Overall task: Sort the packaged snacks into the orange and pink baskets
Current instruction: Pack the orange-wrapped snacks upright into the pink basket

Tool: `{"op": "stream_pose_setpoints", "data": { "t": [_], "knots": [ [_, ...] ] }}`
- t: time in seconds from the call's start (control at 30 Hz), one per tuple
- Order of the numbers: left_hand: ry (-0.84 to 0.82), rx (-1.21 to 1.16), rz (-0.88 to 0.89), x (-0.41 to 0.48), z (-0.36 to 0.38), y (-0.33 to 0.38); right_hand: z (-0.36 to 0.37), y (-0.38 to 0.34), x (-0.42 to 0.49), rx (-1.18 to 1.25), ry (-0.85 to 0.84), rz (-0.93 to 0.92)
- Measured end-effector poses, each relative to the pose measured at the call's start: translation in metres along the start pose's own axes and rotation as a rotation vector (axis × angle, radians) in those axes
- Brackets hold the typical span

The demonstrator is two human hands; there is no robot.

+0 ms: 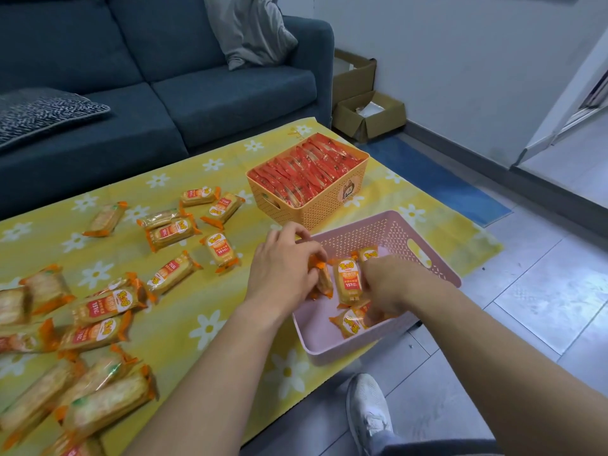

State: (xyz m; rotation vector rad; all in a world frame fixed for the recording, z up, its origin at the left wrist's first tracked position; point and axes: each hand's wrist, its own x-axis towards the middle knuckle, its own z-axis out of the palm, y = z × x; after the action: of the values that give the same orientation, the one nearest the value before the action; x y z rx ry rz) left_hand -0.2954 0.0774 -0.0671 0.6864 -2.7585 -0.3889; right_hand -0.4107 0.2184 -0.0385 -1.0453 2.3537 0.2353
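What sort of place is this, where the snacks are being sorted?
Most likely a home living room: a dark blue fabric sofa with a grey cushion, a yellow daisy-print cloth spread in front of it, and open brown cardboard boxes on the tiled floor.

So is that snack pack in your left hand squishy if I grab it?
Probably not squishy: the snack pack looks like a firm stack of crackers, so they might crack. Its shiny wrapper is likely slippery. It seems light; the left hand holds it with only its fingers.
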Motion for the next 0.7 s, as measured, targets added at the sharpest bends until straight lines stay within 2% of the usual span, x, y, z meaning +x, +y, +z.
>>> {"op": "stream_pose_setpoints", "data": {
  "t": [0.1,0.23,0.3,0.57,0.7],
  "knots": [
    [-0.013,-0.018,-0.006,0.000,-0.002,-0.001,-0.012,0.009,-0.003,0.124,0.019,-0.084],
    [-0.021,-0.030,-0.004,-0.001,-0.004,-0.001,-0.018,0.013,0.002,0.115,0.431,-0.171],
    [-0.030,-0.022,-0.004,-0.001,-0.005,0.000,-0.015,0.011,0.008,0.094,0.549,-0.191],
    [-0.052,-0.037,-0.011,-0.002,-0.006,0.000,-0.002,-0.002,0.019,0.050,0.760,-0.267],
    [-0.013,-0.057,-0.013,-0.002,-0.005,0.000,0.009,-0.013,0.029,0.206,0.716,-0.408]
  ]
}}
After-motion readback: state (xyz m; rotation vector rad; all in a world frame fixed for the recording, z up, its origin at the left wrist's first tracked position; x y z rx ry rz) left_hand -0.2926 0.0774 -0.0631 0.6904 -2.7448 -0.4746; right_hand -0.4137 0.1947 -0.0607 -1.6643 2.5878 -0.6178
